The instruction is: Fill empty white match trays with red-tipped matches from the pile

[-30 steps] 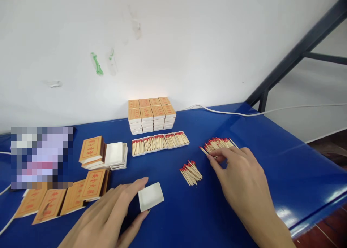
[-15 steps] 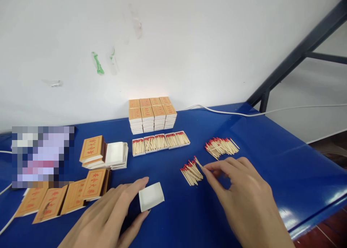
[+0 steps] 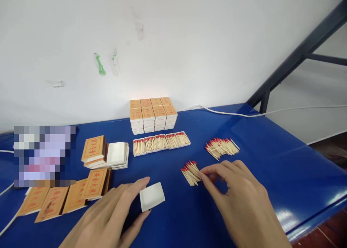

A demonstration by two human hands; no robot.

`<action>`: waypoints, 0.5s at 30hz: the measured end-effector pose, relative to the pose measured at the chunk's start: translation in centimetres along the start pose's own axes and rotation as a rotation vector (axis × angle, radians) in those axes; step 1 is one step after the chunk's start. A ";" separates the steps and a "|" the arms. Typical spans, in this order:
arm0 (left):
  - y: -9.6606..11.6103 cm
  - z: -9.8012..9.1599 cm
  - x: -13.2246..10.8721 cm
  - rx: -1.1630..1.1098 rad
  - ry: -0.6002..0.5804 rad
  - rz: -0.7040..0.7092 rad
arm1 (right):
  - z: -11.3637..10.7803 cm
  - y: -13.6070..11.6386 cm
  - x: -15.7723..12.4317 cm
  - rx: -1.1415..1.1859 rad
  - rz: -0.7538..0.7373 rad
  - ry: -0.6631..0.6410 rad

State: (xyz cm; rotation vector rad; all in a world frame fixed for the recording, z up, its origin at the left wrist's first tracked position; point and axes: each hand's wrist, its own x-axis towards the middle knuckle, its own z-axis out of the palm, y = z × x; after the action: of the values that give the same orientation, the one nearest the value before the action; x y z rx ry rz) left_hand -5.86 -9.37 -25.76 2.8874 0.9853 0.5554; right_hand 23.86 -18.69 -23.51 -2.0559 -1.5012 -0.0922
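Note:
My left hand (image 3: 116, 212) has thumb and forefinger at opposite edges of an empty white matchbox tray (image 3: 152, 197), holding it lightly near the table's front. At the right edge of a small pile of red-tipped matches (image 3: 191, 173), my right hand (image 3: 235, 197) is closed in a pinch on match ends; how many it grips is hidden by the fingers. A larger heap of matches (image 3: 222, 147) lies just beyond that hand. Behind the piles, several trays filled with matches (image 3: 162, 142) form a row.
Stacked matchboxes (image 3: 153, 114) stand against the wall. To the left are empty white trays (image 3: 116, 154), orange matchbox sleeves (image 3: 93, 148) and more sleeves (image 3: 52, 203) nearer me. A blurred-out object (image 3: 43, 154) lies at far left. A white cable (image 3: 230, 112) runs along the back.
My right hand has lowered its pinched match or matches onto the small pile's right side, shifting slightly left and down. My left hand and the tray stay nearly still.

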 end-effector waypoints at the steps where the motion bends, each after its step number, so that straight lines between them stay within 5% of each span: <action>1: 0.1 0.0 0.0 -0.006 0.002 0.005 | 0.0 0.0 0.1 0.006 0.012 -0.003; 8: -0.2 -0.2 0.3 -0.007 0.004 0.012 | 0.0 0.2 0.5 0.067 0.077 -0.047; 15: 0.0 -0.1 0.1 0.000 -0.004 -0.009 | -0.5 1.7 0.9 -0.025 0.114 0.064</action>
State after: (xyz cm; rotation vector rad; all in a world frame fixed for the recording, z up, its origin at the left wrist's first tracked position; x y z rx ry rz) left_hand -5.82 -9.33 -25.64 2.8815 0.9973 0.5483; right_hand 25.81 -18.45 -23.47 -2.1330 -1.3484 -0.1316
